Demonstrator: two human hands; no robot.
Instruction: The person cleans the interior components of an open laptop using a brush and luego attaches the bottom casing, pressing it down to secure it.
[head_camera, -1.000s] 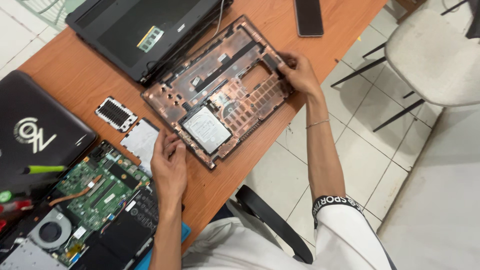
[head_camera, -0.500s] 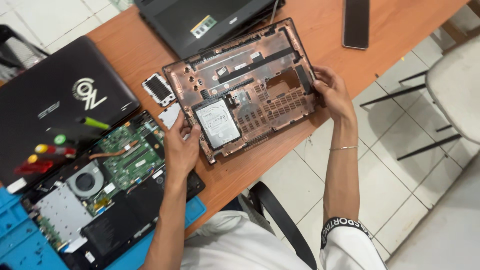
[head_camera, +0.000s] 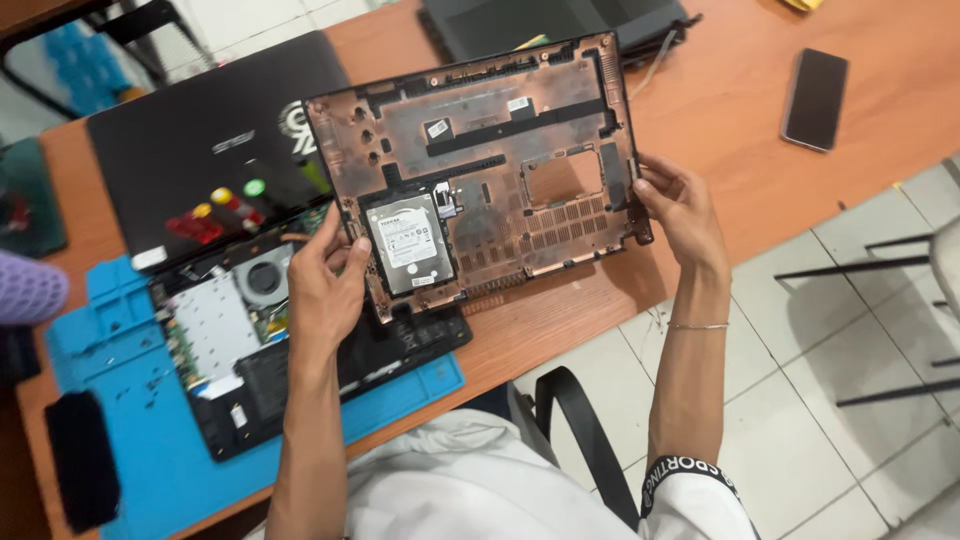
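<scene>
I hold a copper-coloured laptop bottom cover (head_camera: 500, 130) up off the wooden table (head_camera: 760, 180), inner side facing me. My left hand (head_camera: 322, 290) grips its lower left edge and my right hand (head_camera: 682, 212) grips its right edge. A silver hard drive (head_camera: 410, 243) sits in the cover's lower left bay, beside my left thumb. Under the cover lies the opened laptop body (head_camera: 240, 330) with a fan and circuit board showing.
The opened laptop rests on a blue work mat (head_camera: 150, 470). A closed black laptop (head_camera: 200, 150) with coloured screwdrivers (head_camera: 215, 210) lies at the back left, another dark laptop (head_camera: 540, 20) at the back. A black phone (head_camera: 813, 98) is at right. Chair legs stand on the tiled floor.
The cover has been lifted off the table and brought closer to me, both hands still on it. The view has shifted, showing more of the blue mat.
</scene>
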